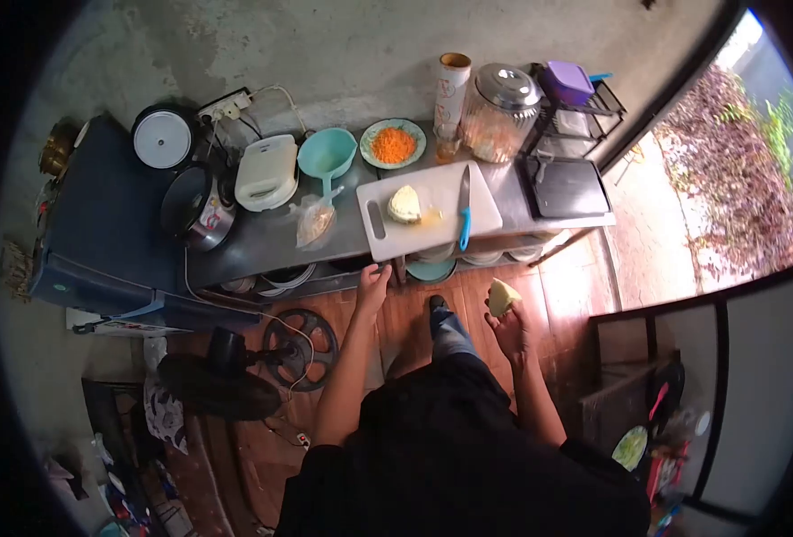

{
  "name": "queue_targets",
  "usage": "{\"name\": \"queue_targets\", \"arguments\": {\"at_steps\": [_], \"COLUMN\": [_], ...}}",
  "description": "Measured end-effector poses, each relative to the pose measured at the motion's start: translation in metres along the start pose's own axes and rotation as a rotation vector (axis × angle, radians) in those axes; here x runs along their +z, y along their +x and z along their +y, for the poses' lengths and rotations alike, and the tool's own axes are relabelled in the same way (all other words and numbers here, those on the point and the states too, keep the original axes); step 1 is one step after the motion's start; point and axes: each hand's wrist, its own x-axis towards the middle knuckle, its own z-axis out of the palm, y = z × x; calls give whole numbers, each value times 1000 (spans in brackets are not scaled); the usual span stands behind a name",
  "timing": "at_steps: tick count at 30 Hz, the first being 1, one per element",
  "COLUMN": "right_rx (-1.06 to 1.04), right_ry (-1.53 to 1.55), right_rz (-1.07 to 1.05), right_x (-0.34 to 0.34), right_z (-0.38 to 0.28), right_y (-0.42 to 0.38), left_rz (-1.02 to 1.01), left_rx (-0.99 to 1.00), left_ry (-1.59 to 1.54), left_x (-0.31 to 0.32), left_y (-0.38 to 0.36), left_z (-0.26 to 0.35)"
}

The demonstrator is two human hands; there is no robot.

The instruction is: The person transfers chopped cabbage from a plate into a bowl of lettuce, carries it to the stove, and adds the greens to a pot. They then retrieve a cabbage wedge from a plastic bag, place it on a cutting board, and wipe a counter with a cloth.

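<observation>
My right hand (513, 333) is closed around a pale yellow cabbage wedge (503, 298), held out over the floor in front of the counter. My left hand (373, 288) is beside the counter's front edge, just below the near left corner of the white cutting board (428, 243). Its fingers are loosely apart and I see nothing in them. On the board sits another cut piece of cabbage (404, 205), with a few small yellowish bits by it. A knife (465, 215) with a blue handle lies across the board's right part, its handle reaching toward the front edge.
Behind the board stands a plate of shredded carrot (393, 144). Left are a green strainer (328, 154), a plastic bag (315, 222), a white sandwich maker (268, 174) and a rice cooker (201, 208). Right is a large lidded jar (501, 112). A fan (226, 376) stands on the floor.
</observation>
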Motion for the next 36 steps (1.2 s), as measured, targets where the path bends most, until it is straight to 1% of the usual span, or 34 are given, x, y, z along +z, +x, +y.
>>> {"name": "queue_targets", "arguments": {"at_steps": [1,2,4,5,6,7,8,9,10,12,13,14,16,17,18,19,20,22,23,24,25,26,28,29,30,32,33,34,36], "right_rx": [-1,0,40,27,18,42,46,49,73,79,62,74,-4,-5,7,-59,-126,-138,-168,-197,-188,-214,-260,-240,-216,-202,-212,-219,-241], "right_ry": [-154,-304,-336,-465,-595,-596,-668,-740,-742,-869,-895,-894,-1119,-1107,-1114,-1183,-1250,-1286,-1359,-1432,-1433,-1446,-1471,-1455,-1436,-1435,-1433,-1429,-1459], "right_rz": [-10,-14,3,-7,-17,-3,-44,-89,-77,-132,-134,-130,-164,-159,-155,-177,-202,-208,-247,-285,-287,-288,-300,-252,-203,-186,-193,-198,-250], "right_x": [0,1,16,23,32,40,49,54,56,60,57,59,60,58,54,51,51,52,52,50,49,46,44,44,41,38,36,34,38], "right_z": [-11,-20,-42,-51,-59,-67,-74,-78,-79,-77,-72,-70,-64,-59,-55,-51,-49,-48,-49,-50,-51,-51,-56,-57,-57,-56,-54,-52,-46], "right_y": [33,62,121,149,174,197,215,231,249,280,292,300,310,317,321,325,328,335,339,342,344,346,356,357,357,361,362,363,364], "left_rz": [6,17,147,164,170,248,316,364,361,400,457,457,532,527,509,496,500,477,480,427,374,376,394,384,392,300,295,303,396], "left_rx": [35,13,-20,-81,-98,-99,-102,-133,-158,-60,-21,-32,203,189,217,245,234,145,136,70,5,-1,239,267,272,440,495,493,545], "left_ry": [37,39,29,-69,-66,178,422,467,471,583,516,519,391,392,336,280,278,593,593,597,599,597,432,418,407,548,606,606,650], "left_x": [12,23,51,63,70,77,85,93,99,107,111,112,113,115,116,118,119,119,120,120,121,122,131,136,142,148,149,147,140], "left_y": [38,58,93,111,126,139,147,152,156,167,167,171,178,179,178,177,179,185,184,181,177,175,175,169,169,166,158,152,140], "left_z": [-10,-1,22,28,36,41,44,50,53,51,49,41,26,31,40,49,47,45,55,72,85,79,71,77,69,61,59,58,49]}}
